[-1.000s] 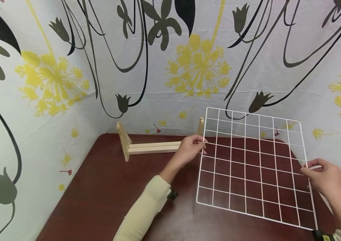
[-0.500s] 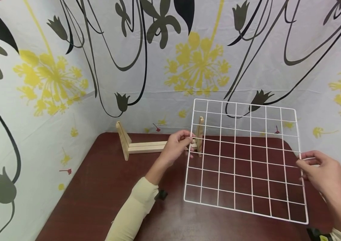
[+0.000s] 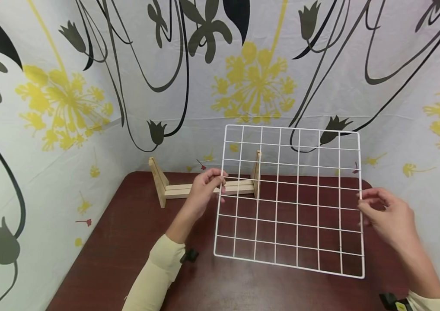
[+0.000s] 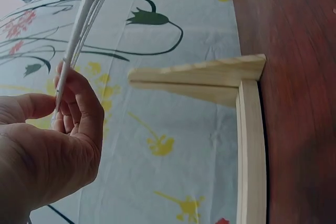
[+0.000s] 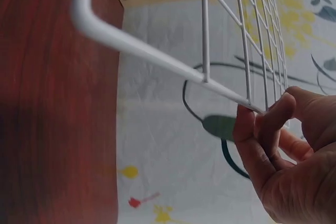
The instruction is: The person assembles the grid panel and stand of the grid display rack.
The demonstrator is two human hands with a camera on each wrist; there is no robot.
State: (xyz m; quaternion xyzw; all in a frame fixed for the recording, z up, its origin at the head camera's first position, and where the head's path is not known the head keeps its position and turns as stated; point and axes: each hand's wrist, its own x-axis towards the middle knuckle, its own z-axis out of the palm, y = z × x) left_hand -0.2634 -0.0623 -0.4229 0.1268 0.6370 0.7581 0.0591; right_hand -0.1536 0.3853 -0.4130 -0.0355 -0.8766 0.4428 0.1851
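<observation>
Backdrop (image 3: pixel 87 86): soft printed cloth hung on the far, left and right sides; pale ground with yellow dandelion heads, black curling stems and grey-green tulip shapes; it creases gently where it meets the table.
Table (image 3: pixel 134 242): smooth, dark reddish-brown wood-look top with a dull sheen and a rounded far-left corner.
Wire grid (image 3: pixel 290 203): a square panel of thin white-coated metal rods with a thicker round outer rim and rounded corners, crossed into small open squares. It is held up off the table, tilted with its far edge high and its near edge low, over the right half of the table. Seen through it are the tabletop and part of the wooden rack.
Wooden rack (image 3: pixel 204 185): pale, unfinished wood; long flat slats lying along the far edge of the table, with a slanted upright board at the left end and another upright at the right end, which sits behind the grid in the head view.
Left hand (image 3: pixel 204 188): fingers (image 4: pixel 79 103) curled round the grid's left rim, thumb pinching it from the other side; the hand is just near of the rack.
Right hand (image 3: pixel 387 216): fingertips (image 5: pixel 262 124) and thumb pinch the grid's right rim about midway along it.
Sleeves (image 3: pixel 154 276): cream knitted fabric on both forearms.
</observation>
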